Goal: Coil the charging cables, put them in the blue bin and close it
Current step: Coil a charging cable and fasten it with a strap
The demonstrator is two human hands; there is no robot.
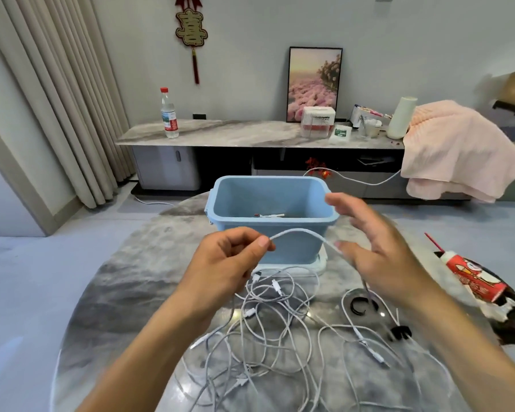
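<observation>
Where the marble-patterned round table [116, 281] lies nearest us, we see thin white charging cables [268, 331] sprawled in a loose tangle of overlapping loops, small plugs showing at several ends. Above the tangle, our left hand [223, 263] pinches one white cable [304, 233] between thumb and curled fingers; the strand arcs over to our right hand [378, 251], whose fingers are spread and nearly straight, blurred, the cable passing by the thumb. Beyond stands the blue bin [268, 215], rectangular, smooth plastic, lidless, holding one small white cable piece [271, 215].
</observation>
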